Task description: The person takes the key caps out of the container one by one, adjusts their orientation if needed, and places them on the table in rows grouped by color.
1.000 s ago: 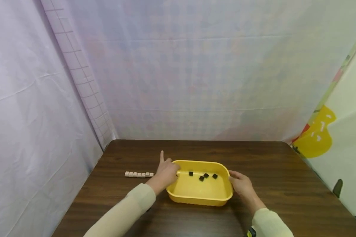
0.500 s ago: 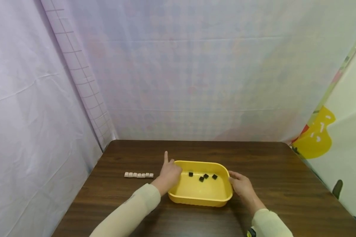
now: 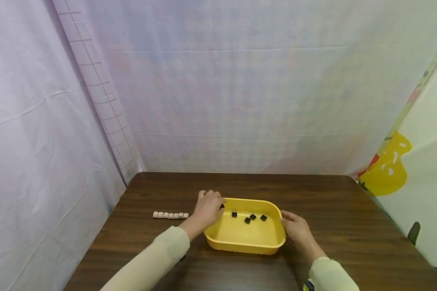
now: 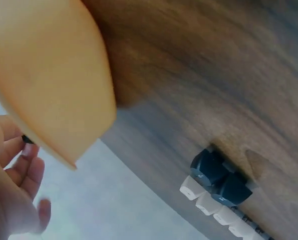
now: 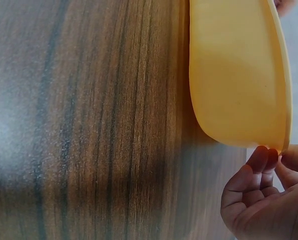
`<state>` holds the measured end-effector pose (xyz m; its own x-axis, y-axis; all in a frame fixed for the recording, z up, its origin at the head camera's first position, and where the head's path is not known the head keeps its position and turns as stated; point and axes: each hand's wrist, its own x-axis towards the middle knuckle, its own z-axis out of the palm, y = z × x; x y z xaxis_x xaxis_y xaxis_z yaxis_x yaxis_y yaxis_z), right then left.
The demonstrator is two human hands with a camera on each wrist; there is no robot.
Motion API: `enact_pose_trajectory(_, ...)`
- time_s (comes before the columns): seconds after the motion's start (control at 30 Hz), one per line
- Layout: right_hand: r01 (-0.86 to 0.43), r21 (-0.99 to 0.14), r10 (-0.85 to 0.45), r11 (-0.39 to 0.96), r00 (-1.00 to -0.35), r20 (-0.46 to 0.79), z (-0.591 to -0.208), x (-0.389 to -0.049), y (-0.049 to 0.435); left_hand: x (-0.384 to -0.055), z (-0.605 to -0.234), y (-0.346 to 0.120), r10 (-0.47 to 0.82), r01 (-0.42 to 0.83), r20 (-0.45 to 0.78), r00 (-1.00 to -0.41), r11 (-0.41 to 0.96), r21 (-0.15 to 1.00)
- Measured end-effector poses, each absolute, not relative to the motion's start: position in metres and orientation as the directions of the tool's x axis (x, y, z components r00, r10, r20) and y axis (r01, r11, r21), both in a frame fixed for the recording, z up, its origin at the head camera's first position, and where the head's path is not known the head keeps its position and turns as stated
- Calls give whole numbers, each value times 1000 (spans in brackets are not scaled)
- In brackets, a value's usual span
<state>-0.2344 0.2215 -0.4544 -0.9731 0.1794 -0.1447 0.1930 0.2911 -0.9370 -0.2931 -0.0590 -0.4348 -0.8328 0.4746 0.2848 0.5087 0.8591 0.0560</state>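
Observation:
A yellow plastic tray (image 3: pixel 245 247) stands on the table with several black keycaps (image 3: pixel 264 217) loose inside. At its left rim, my left hand (image 3: pixel 207 208) pinches a black keycap (image 3: pixel 222 206) between thumb and fingers, above the tray's edge. My right hand (image 3: pixel 299 231) grips the tray's right rim, thumb on one side and fingertips (image 5: pixel 259 155) on the other. Left of the tray lies a row of white keycaps (image 3: pixel 170 215). Two black keycaps (image 4: pixel 221 178) lie against that row in the left wrist view; my left arm or hand hides them in the head view.
The dark wooden table (image 3: pixel 349 226) extends on both sides of the tray. White cloth (image 3: pixel 233 101) hangs behind its back edge, and more hangs at the left. A wall with yellow printed shapes (image 3: pixel 389 169) is at the right.
The left hand first went slightly right over the tray, then back left and up to its rim with a black keycap. Its raised finger has curled in. The right hand keeps its grip.

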Motion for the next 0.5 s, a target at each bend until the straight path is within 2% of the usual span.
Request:
enact_pose_trajectory(0.13, 200, -936, 175, 288, -972, -154, -454, -234, 221, -288, -432, -69, 461, 534, 285, -840, 792, 294)
enact_pose_trajectory(0.27, 208, -937, 177, 279, -971, -162, -454, -234, 221, -284, -428, -83, 399, 484, 274, -875, 696, 530)
enact_pose_trajectory(0.37, 207, -938, 181, 277, -970, -161, -454, -234, 221, -282, -425, -96, 344, 442, 279, -897, 656, 612)
enact_pose_trajectory(0.5, 201, -938, 177, 282, -972, -155, -454, -235, 221, -281, -426, -116, 286, 410, 294, -912, 640, 650)
